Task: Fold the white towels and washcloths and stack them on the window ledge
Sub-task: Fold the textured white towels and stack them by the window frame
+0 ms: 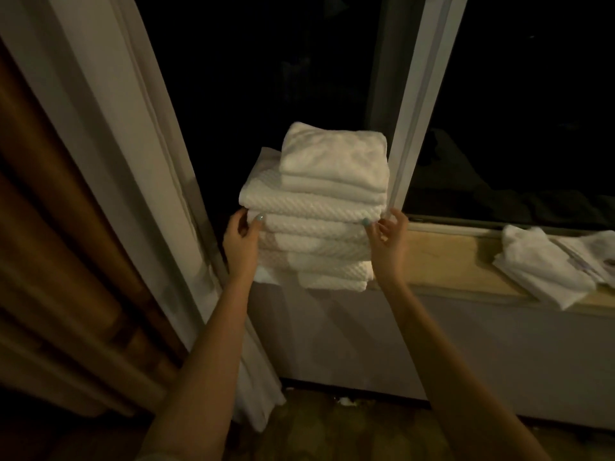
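Fingers (258, 220) curl round both sides of the stack (316, 207), left hand (239, 242) and right hand (388, 242) gripping it mid-height on the ledge (449, 261) at frame centre. Most folding looks done; rumpled cloths (539, 266) at right seem unfolded.

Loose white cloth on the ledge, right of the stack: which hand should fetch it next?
Right, probably. The right hand grips the stack at its right side, nearest the loose cloth farther right on the ledge. The left hand grips the left side, so the stack would block its reach.
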The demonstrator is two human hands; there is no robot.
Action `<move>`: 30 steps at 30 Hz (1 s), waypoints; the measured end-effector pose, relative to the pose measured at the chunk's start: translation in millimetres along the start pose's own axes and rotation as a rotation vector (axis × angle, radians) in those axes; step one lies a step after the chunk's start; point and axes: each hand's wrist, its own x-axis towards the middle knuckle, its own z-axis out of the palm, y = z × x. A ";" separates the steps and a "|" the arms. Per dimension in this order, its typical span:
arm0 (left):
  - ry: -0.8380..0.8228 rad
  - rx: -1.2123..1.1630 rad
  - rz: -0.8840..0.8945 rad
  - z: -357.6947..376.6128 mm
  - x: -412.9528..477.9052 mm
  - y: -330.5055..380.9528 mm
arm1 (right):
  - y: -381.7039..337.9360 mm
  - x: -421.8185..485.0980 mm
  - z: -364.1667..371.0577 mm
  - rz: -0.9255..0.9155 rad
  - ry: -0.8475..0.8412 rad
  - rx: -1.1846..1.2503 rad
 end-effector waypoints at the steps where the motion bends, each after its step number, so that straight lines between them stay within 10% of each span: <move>1: 0.006 -0.065 -0.027 -0.6 2.0 -1.2 | 0.5 0.5 0.8 0.010 0.028 -0.008; 8: -0.012 -0.361 -0.038 2.5 12.2 2.6 | 10.0 10.1 1.6 0.000 0.026 0.015; 30: -0.102 -0.184 -0.069 -7.1 12.2 -37.1 | 32.8 -18.9 15.2 0.034 0.044 0.000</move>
